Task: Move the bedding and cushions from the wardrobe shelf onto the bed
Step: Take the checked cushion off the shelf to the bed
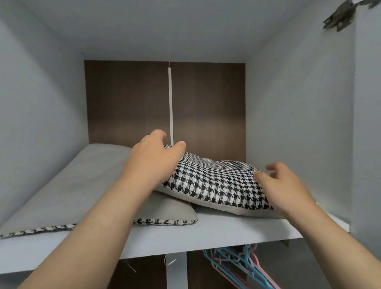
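Two cushions lie on the white wardrobe shelf [210, 234]. The left cushion [79, 191] shows its plain grey side, with a houndstooth edge at the front. A black-and-white houndstooth cushion [214, 182] leans on its right part. My left hand [151, 158] rests on the top left corner of the houndstooth cushion, fingers spread over it. My right hand [281, 184] is at that cushion's right edge, fingers apart and curled, thumb touching the fabric. Whether either hand grips the cushion is unclear.
White side walls and a ceiling box in the shelf, with a dark brown back panel [129, 103]. A metal door hinge [342, 13] sits at the top right. Below the shelf hang several blue and pink hangers [239, 261] beside a white divider [177, 274].
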